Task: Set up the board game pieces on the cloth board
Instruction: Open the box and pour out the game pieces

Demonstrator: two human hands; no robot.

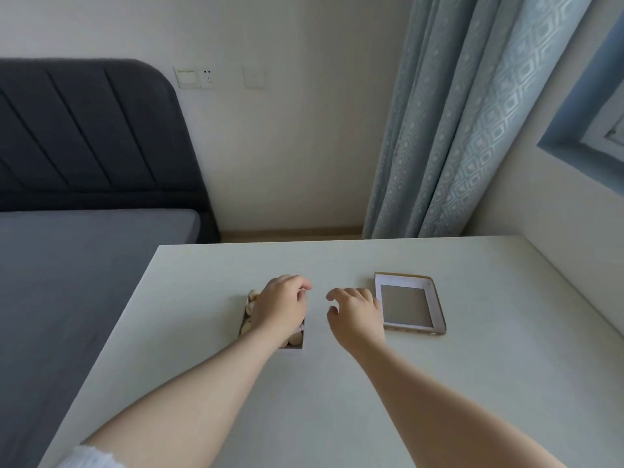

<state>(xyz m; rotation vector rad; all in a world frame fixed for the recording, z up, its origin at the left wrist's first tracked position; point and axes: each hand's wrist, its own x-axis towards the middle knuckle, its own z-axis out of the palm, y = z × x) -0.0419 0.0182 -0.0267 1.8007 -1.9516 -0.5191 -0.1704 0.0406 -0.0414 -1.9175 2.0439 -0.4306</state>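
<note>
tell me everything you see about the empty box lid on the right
The box lid is a shallow rectangular cardboard tray lying open side up and empty, with white inner walls, a grey-brown floor and tan outer edges. It lies flat on the white table, just right of the right hand; whether they touch is unclear.

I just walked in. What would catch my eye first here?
Two bare forearms reach across a white table. The left hand covers a small box of pale round game pieces at mid-table, while the right hand hovers empty beside an upturned box lid. A dark headboard stands far left, blue curtains at right.
</note>
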